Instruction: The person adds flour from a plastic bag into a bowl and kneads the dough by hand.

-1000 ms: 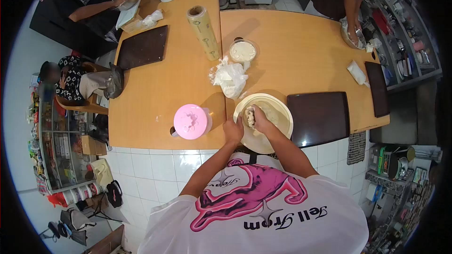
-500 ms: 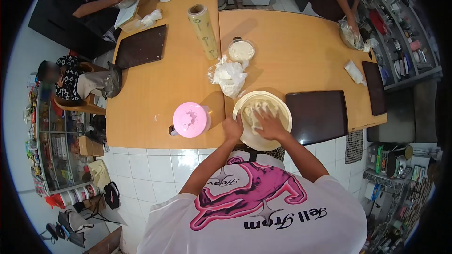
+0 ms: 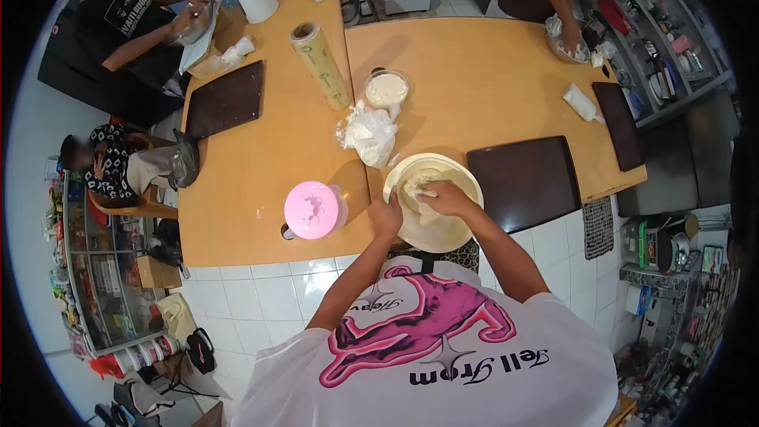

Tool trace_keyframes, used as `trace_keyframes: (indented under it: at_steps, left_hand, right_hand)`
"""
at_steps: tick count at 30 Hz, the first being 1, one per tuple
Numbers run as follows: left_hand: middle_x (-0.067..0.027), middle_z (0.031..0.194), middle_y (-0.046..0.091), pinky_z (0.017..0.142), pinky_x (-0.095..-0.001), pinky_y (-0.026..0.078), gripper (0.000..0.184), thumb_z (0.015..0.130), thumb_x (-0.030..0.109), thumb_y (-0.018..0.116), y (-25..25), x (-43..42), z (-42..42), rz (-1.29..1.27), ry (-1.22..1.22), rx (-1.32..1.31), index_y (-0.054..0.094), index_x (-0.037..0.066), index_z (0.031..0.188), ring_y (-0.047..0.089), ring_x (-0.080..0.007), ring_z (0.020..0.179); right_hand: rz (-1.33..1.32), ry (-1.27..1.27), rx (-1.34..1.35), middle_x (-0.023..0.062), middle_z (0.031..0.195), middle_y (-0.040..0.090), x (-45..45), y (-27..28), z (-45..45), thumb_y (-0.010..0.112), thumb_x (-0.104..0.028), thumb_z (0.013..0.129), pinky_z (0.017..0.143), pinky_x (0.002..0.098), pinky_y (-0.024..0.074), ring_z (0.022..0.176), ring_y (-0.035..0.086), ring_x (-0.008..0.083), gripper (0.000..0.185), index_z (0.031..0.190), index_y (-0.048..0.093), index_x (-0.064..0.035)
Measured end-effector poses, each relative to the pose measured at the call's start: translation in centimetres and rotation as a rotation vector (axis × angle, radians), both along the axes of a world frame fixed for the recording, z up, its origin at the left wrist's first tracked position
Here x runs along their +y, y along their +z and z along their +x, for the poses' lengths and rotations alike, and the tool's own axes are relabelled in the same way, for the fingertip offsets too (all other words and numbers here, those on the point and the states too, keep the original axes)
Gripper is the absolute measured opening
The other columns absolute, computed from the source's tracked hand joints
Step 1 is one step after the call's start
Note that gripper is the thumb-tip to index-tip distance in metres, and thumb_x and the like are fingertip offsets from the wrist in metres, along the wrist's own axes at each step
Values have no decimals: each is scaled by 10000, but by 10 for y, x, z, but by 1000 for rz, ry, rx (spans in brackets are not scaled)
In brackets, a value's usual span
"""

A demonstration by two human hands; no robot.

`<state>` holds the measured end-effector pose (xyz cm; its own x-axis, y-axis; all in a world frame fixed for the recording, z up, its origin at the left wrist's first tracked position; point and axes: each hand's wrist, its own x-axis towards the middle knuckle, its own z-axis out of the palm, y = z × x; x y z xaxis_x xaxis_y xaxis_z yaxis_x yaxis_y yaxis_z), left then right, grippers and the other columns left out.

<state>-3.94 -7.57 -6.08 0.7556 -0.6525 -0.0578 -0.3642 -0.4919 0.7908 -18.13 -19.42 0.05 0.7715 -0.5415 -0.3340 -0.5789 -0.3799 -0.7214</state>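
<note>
A cream-coloured bowl (image 3: 439, 239) sits at the front edge of the wooden table, with pale, soft dough (image 3: 419, 180) inside. My left hand (image 3: 386, 217) is closed on the bowl's left rim. Inside the bowl, my right hand (image 3: 444, 198) has its fingers curled into the dough, covering part of it. Left of the bowl stands a container with a pink lid (image 3: 315, 209). Just beyond the bowl lies a white plastic bag (image 3: 370, 136), with white powder spilled around it. Behind that bag is a clear tub of white powder (image 3: 387, 90).
A dark baking tray (image 3: 526, 182) lies right of the bowl; others lie at far left (image 3: 225, 100) and far right (image 3: 619, 126). A tall film roll (image 3: 320, 67) stands mid-table. Two people work with bowls at the far corners; another person sits at left.
My right hand has gone from spread fingers on the dough to curled fingers gripping it, drawing it together. My left hand stays on the rim. The view has tilted slightly.
</note>
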Motion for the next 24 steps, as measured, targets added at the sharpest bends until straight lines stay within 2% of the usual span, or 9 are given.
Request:
trace_keyframes:
  at_steps: [1, 2, 5, 6, 10, 16, 19, 22, 24]
  left_hand:
    - [-284, 803, 645, 667, -502, 499, 226, 880, 188, 606, 2, 1, -1, -7, -7, -1, 650, -27, 932, 633, -467, 755]
    - [-286, 807, 644, 667, -502, 499, 227, 879, 189, 608, 3, 1, -3, -13, -12, -3, 650, -28, 931, 633, -468, 758]
    - [-289, 816, 644, 668, -501, 499, 238, 879, 198, 607, -5, 0, -1, -49, -6, 18, 648, -30, 932, 633, -467, 769]
    - [-289, 817, 644, 669, -500, 499, 243, 880, 203, 606, -10, 2, -1, -62, -9, 32, 647, -31, 933, 633, -466, 773]
    - [-289, 823, 645, 680, -501, 498, 264, 886, 214, 593, 9, 2, -1, -2, -35, 16, 646, -37, 951, 635, -460, 783]
    - [-296, 820, 641, 680, -507, 494, 261, 880, 200, 596, 12, 2, -2, -65, -36, 8, 647, -40, 967, 632, -464, 775]
    - [-296, 816, 640, 671, -509, 493, 264, 880, 208, 599, 6, 3, -2, -59, -24, -5, 646, -41, 956, 630, -469, 767]
    - [-290, 787, 641, 651, -502, 493, 262, 883, 203, 601, 4, 1, 1, -36, -31, -15, 659, -48, 929, 636, -462, 747]
    - [-280, 739, 644, 624, -484, 494, 257, 889, 181, 599, 9, 1, 0, -60, -24, -48, 688, -60, 894, 650, -442, 718]
  right_hand:
    - [63, -93, -81, 218, 1218, 602, -1, 7, 0, 651, -377, 836, 966, 407, 443, 1147, 572, 349, 496, 1214, 626, -58]
    - [-203, -198, -260, 185, 1031, 682, 6, -2, -2, 685, -257, 808, 837, 381, 511, 960, 657, 329, 362, 1085, 683, -24]
    - [-358, -445, -105, 198, 1078, 662, 17, -1, -6, 668, -262, 818, 895, 377, 485, 1029, 626, 344, 396, 1127, 656, -13]
    - [-234, -447, -16, 222, 1241, 574, 19, -13, -8, 660, -272, 822, 984, 439, 421, 1177, 529, 370, 528, 1280, 550, -33]
    - [-264, -417, 94, 245, 1441, 351, 31, -39, 0, 669, -318, 811, 1054, 592, 278, 1339, 307, 426, 772, 1449, 312, -69]
    - [-294, -540, 70, 267, 1386, 406, 25, -45, 15, 710, -333, 761, 1052, 553, 305, 1305, 360, 421, 764, 1400, 396, -52]
    - [-260, -518, 134, 263, 1335, 456, 17, -26, 18, 722, -366, 737, 1029, 550, 324, 1272, 394, 416, 748, 1355, 455, -40]
    - [-374, -466, 165, 254, 1291, 494, 17, -29, 19, 725, -426, 719, 1019, 558, 322, 1256, 411, 402, 759, 1328, 489, -40]
    - [-451, -369, 229, 251, 1327, 465, 23, -20, 19, 724, -468, 711, 1026, 563, 310, 1268, 400, 396, 803, 1351, 468, -57]
